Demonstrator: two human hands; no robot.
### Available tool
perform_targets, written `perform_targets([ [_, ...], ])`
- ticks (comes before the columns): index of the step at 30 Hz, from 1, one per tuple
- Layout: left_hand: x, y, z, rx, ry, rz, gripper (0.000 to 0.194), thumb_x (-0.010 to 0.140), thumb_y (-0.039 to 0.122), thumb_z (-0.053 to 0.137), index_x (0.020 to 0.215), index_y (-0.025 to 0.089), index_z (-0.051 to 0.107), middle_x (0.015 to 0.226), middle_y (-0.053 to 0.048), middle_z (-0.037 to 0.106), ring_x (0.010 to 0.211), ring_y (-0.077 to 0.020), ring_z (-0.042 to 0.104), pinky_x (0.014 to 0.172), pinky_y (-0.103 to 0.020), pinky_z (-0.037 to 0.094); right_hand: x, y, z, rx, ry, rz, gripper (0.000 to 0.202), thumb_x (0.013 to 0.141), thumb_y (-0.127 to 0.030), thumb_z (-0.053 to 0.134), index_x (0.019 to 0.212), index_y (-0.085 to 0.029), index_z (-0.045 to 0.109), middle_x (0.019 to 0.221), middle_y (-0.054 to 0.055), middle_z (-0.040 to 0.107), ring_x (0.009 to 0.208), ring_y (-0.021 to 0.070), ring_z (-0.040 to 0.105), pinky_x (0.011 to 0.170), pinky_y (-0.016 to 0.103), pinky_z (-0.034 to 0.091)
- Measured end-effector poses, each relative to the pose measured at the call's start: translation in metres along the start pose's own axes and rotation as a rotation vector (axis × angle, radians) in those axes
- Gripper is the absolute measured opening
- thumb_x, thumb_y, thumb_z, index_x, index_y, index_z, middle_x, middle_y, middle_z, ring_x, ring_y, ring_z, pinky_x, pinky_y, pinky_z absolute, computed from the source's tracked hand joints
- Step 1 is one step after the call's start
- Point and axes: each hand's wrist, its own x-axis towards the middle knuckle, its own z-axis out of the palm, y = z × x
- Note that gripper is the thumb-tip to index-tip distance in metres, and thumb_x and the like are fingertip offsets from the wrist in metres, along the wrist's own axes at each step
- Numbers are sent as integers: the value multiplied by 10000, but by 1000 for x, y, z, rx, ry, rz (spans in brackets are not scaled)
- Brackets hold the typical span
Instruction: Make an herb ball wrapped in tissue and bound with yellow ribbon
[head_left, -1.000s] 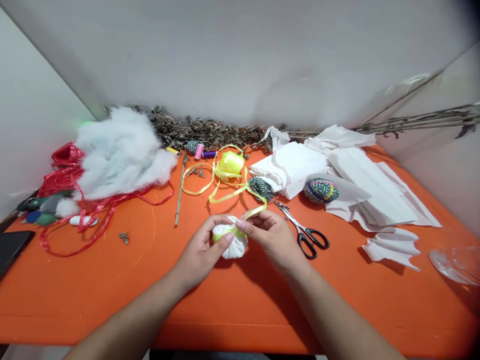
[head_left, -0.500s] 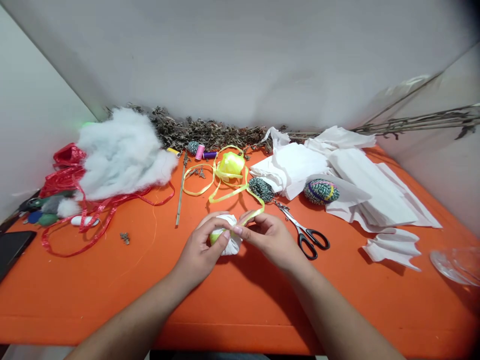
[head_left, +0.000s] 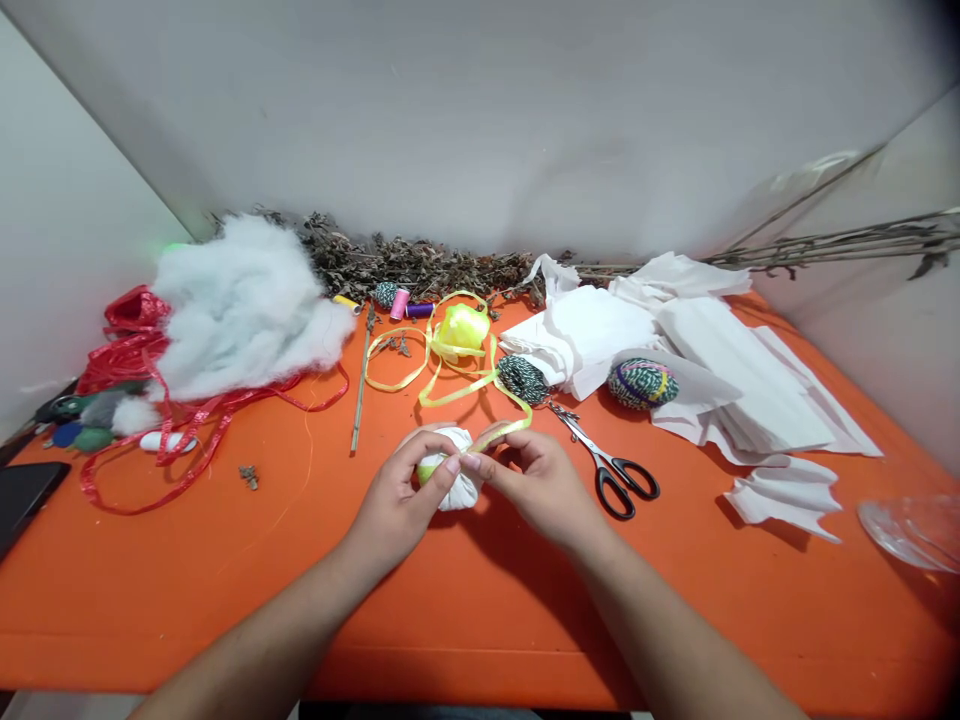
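My left hand (head_left: 409, 490) is closed round a small white bundle (head_left: 459, 492) that looks like gathered cloth or paper, with yellow ribbon lying across its left side. My right hand (head_left: 536, 480) pinches the yellow ribbon (head_left: 513, 428) against the bundle's upper right. From there the ribbon runs up to a loose yellow ribbon roll (head_left: 461, 330) with several loops round it. Scissors (head_left: 616, 478) with black handles lie just right of my right hand. The fingertips hide part of the bundle.
White fluffy stuffing (head_left: 247, 310) and red ribbon (head_left: 214, 430) lie at the left. Dried plant stems (head_left: 420, 262) line the back wall. White sheets (head_left: 742, 370), a multicoloured yarn ball (head_left: 643, 384) and a dark yarn ball (head_left: 523, 379) are at the right, with a clear plastic container (head_left: 911, 530) beyond.
Both hands stay at the bundle. The right fingertips have shifted slightly left across it, and the bundle has turned or moved very little.
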Motion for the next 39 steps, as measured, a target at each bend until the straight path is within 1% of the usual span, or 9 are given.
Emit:
perform_targets([
  [5,-2,1,2,-29,-38,-21,223,929,427,561,944,211,613,1111,-46,626,937,-194,605,806,-294,494,-2,-1,0,30,11,-35,260,801,-414,749,959,-209,726,975,59,701,849,195,622,738,314,499],
  [8,-1,0,2,-73,-34,-38,220,933,429,558,946,213,595,1141,-47,619,972,-197,604,810,-295,493,-1,-5,-1,44,-34,-82,185,811,-387,743,882,-216,753,963,63,709,924,217,642,827,338,499],
  [11,1,-1,1,-18,-34,-10,192,937,402,560,956,219,614,1191,-56,609,1125,-222,571,938,-336,459,-1,-7,0,50,-15,-60,181,813,-396,735,813,-216,743,898,56,727,876,217,660,799,339,509],
  [15,3,-2,-1,84,-59,39,163,919,366,598,951,219,661,1256,-75,586,1280,-245,484,1054,-361,381,-2,-5,2,-115,62,-54,202,835,-391,706,804,-194,740,869,69,735,860,229,658,754,336,505],
  [19,2,-4,-1,36,-41,26,156,935,359,576,953,224,651,1165,-54,611,1176,-219,543,992,-332,415,-3,-2,4,-137,73,-52,212,850,-391,689,790,-190,720,831,58,714,789,212,658,706,327,512],
  [23,0,-6,0,-60,-24,-41,180,938,391,569,957,215,600,1070,-38,612,956,-184,589,818,-289,467,-2,2,5,-40,53,-101,144,826,-348,726,888,-219,737,996,68,718,1010,246,658,913,391,506],
  [25,0,-7,0,-92,-28,-60,189,940,401,565,968,214,582,1060,-33,611,891,-166,581,763,-271,464,-1,4,5,8,41,-88,163,815,-351,738,918,-225,751,1086,85,706,1081,267,638,950,424,496],
  [33,2,1,-1,-55,-59,33,138,924,339,607,973,217,651,1142,-43,601,1106,-199,560,929,-295,441,-1,3,4,50,65,-80,184,814,-392,736,811,-207,730,943,77,718,954,248,662,868,398,520],
  [39,3,6,-5,-233,-136,-109,232,867,332,676,1058,209,630,1221,-69,616,1039,-203,601,846,-287,489,0,3,0,119,36,-4,231,816,-410,732,894,-194,714,920,63,716,873,211,654,786,334,524],
])
